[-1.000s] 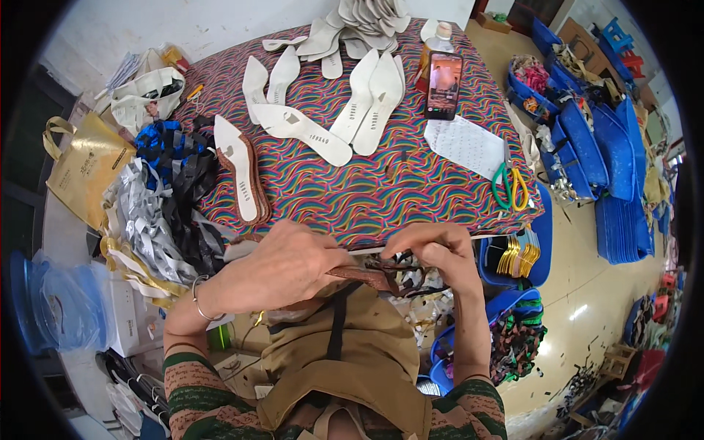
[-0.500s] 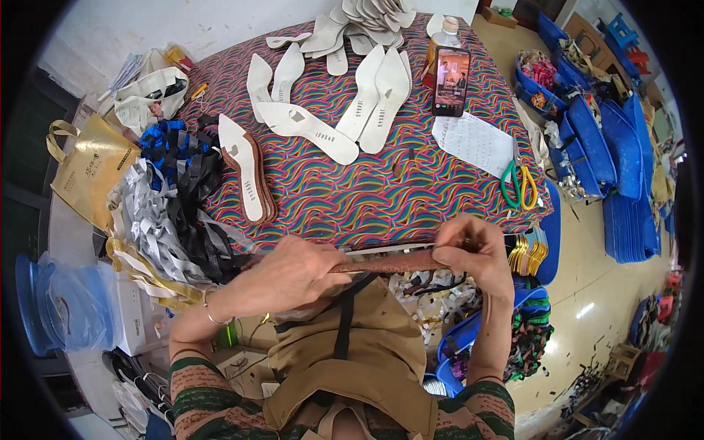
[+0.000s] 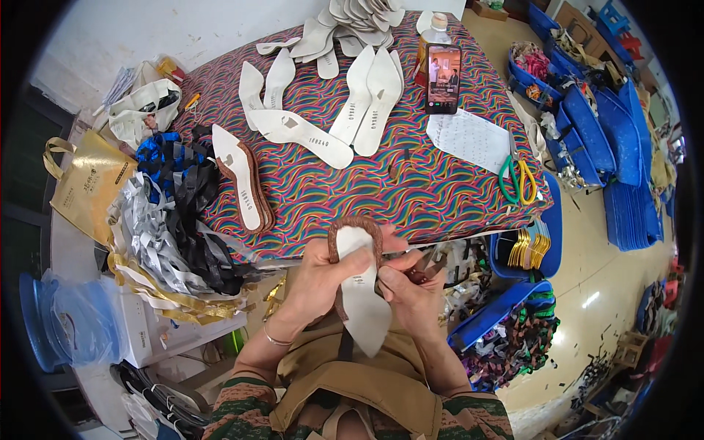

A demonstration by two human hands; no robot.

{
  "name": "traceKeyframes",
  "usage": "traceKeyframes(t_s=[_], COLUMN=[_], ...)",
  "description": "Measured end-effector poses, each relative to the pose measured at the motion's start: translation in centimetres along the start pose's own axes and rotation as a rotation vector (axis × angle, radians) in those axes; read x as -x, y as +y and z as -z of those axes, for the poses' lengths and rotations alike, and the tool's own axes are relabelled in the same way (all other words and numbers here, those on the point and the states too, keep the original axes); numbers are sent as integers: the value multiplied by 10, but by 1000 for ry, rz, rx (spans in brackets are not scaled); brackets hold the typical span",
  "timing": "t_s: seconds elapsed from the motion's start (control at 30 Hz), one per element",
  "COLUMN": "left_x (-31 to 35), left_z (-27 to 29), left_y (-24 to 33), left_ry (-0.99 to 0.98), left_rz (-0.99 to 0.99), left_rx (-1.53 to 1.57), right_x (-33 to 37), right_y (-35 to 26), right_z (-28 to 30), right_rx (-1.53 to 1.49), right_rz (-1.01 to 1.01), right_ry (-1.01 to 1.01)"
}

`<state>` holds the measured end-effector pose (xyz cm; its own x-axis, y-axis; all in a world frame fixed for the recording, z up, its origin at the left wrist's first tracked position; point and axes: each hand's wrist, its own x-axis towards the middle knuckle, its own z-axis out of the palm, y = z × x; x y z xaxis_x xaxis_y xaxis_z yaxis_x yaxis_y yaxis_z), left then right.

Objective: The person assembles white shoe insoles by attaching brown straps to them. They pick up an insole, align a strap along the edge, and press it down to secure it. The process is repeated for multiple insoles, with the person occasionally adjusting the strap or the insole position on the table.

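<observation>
A white shoe insole (image 3: 369, 323) is held over my lap, heel end up and pointed toe toward me. My left hand (image 3: 314, 277) grips its left side, thumb pressed on the white face. A brown textured strip (image 3: 356, 222) curves around the heel edge, and some brown also shows along the lower left edge. On the insole's right edge, my right hand (image 3: 412, 295) pinches the strip, with a loose brown end among its fingers. At the left of the table lies a stack of brown-edged insoles (image 3: 244, 187). Several plain white insoles (image 3: 301, 137) lie farther back.
A patterned cloth covers the table (image 3: 323, 191). On it are a phone (image 3: 443, 81) leaning on a bottle (image 3: 438, 29), a paper sheet (image 3: 469, 143) and scissors (image 3: 518, 180). Ribbon bundles (image 3: 158, 213) hang at left. Blue bins (image 3: 506, 312) with scraps stand at right.
The insole has turned from edge-on to white face up, heel away from me. My left hand has moved right and my right hand left, both closer together around it.
</observation>
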<state>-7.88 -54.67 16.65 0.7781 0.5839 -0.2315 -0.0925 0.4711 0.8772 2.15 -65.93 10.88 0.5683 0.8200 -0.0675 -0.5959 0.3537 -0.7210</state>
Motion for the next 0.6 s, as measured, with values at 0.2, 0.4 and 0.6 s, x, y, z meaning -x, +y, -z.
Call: traceKeyframes(t_s=[0.2, 0.4, 0.6], left_x=[-10, -10, -16], left_z=[12, 17, 25], left_y=[-5, -7, -19], left_ry=[-47, 12, -136], left_rz=[-26, 36, 59], left_rx=[93, 117, 453], right_x=[3, 6, 2], right_y=[1, -11, -7], right_z=[17, 15, 14], right_rx=[380, 530, 723], right_rz=[-100, -173, -85], right_ry=[-99, -177, -216])
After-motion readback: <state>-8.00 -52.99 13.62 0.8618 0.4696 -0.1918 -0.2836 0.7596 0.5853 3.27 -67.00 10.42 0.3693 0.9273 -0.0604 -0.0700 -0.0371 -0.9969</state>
